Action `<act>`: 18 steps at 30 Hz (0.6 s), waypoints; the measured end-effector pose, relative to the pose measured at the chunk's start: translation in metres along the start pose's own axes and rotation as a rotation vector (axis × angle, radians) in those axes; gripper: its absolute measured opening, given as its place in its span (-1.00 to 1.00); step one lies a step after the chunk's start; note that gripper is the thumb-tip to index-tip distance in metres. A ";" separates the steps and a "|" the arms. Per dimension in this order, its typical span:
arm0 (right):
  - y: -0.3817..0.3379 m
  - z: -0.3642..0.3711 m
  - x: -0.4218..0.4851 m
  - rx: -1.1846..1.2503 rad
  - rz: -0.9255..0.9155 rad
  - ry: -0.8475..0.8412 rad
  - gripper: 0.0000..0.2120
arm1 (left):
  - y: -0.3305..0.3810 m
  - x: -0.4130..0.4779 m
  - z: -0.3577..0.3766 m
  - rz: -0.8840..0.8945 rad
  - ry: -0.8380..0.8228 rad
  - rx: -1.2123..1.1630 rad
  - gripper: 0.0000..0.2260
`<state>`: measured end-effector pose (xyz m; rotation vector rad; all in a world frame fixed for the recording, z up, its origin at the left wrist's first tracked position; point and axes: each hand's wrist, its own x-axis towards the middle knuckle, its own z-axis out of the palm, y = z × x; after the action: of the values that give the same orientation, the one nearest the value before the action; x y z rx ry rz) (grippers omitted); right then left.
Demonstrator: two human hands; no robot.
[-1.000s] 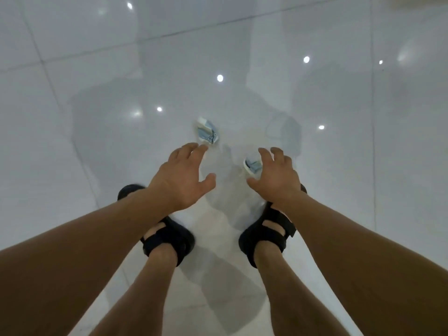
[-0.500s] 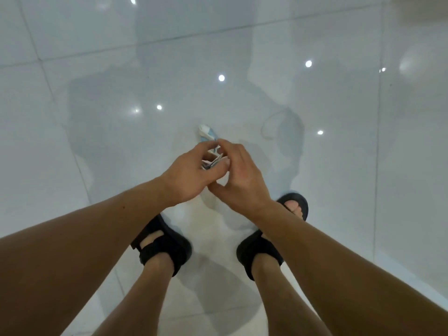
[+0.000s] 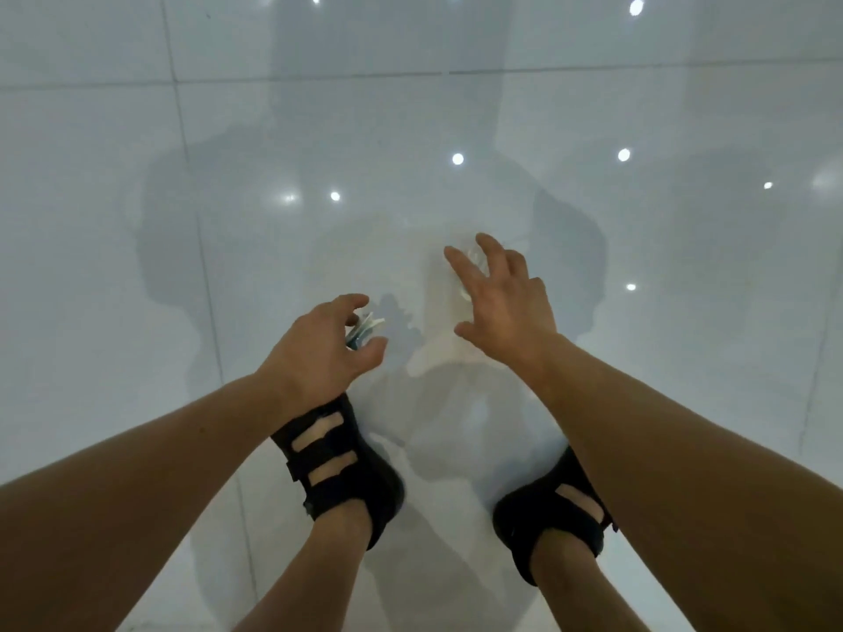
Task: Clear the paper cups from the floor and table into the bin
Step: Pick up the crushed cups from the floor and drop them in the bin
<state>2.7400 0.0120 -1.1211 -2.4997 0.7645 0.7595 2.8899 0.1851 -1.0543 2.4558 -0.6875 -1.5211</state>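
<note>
The flattened paper cup (image 3: 365, 329) in your left hand (image 3: 314, 353) is crushed thin, white with blue-green print. Only its edge pokes out past your fingers, and you cannot tell from this view whether it is one cup or several pressed together. Your left fingers curl over it from above and your thumb closes in from below, so the hand is clamped on it, held above the glossy white floor (image 3: 137, 275) just ahead of your left sandal (image 3: 346, 472). Your right hand (image 3: 506, 307) is further forward, with fingers splayed wide and slightly bent, gripping nothing. Beneath it, showing between the index and middle fingers, is a pale cup-like shape (image 3: 471, 260), blurred and hard to separate from the tile and its own reflection. Whether your fingertips touch it cannot be told. The two hands are well apart. Your right sandal (image 3: 554, 513) stands on the floor, partly hidden by the right forearm.
</note>
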 end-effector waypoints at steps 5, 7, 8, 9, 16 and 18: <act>-0.003 0.008 -0.001 0.165 0.022 0.031 -0.51 | -0.014 0.002 -0.011 0.008 0.040 -0.017 -0.43; -0.006 -0.011 -0.011 0.297 0.059 0.028 -0.48 | -0.002 -0.004 -0.023 0.022 0.040 -0.014 -0.42; -0.010 -0.026 -0.017 0.332 0.055 0.033 -0.43 | 0.007 -0.009 -0.032 0.033 0.038 -0.006 -0.42; -0.016 -0.044 -0.023 0.351 0.039 0.041 -0.40 | 0.019 -0.015 -0.042 0.048 0.039 0.006 -0.42; -0.082 -0.233 -0.071 0.381 -0.088 0.144 -0.33 | 0.121 -0.111 -0.166 0.163 0.181 0.029 -0.43; -0.107 -0.299 -0.089 0.366 -0.128 0.169 -0.32 | 0.146 -0.151 -0.213 0.170 0.255 0.006 -0.44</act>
<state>2.8552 -0.0292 -0.8145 -2.2692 0.7179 0.3305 2.9790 0.1075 -0.7797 2.4638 -0.8263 -1.1228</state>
